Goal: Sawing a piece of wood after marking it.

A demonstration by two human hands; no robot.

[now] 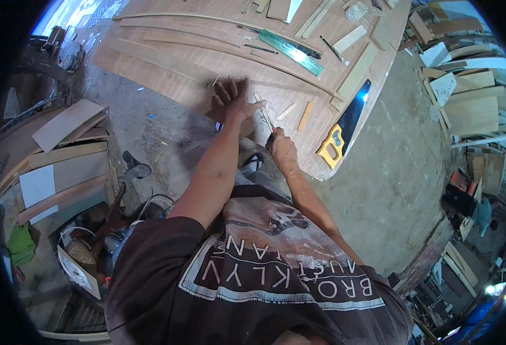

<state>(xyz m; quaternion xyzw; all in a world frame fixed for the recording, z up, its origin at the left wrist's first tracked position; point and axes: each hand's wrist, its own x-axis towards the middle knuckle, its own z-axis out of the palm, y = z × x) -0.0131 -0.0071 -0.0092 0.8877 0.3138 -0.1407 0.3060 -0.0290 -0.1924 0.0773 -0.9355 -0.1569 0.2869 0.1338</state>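
Observation:
My left hand [233,102] has its fingers spread over the near edge of the plywood tabletop [167,68], by the end of a flat wooden board [161,60]. Whether it presses on anything is hard to make out. My right hand [283,150] is wrapped round the dark and red handle of a chisel-like tool [266,113]. Its slim, pale shaft points away from me, its tip close to my left thumb. Small wood offcuts [305,116] lie just right of the tool. A handsaw [348,126] with a yellow handle rests at the table's right edge.
Long thin wood strips [207,40] cross the tabletop. A green ruler [290,53], a pencil [331,49] and a roll of clear tape [356,11] lie farther back. Stacked boards stand on the left [63,167] and right [468,103]. A tool-filled container [80,267] sits lower left.

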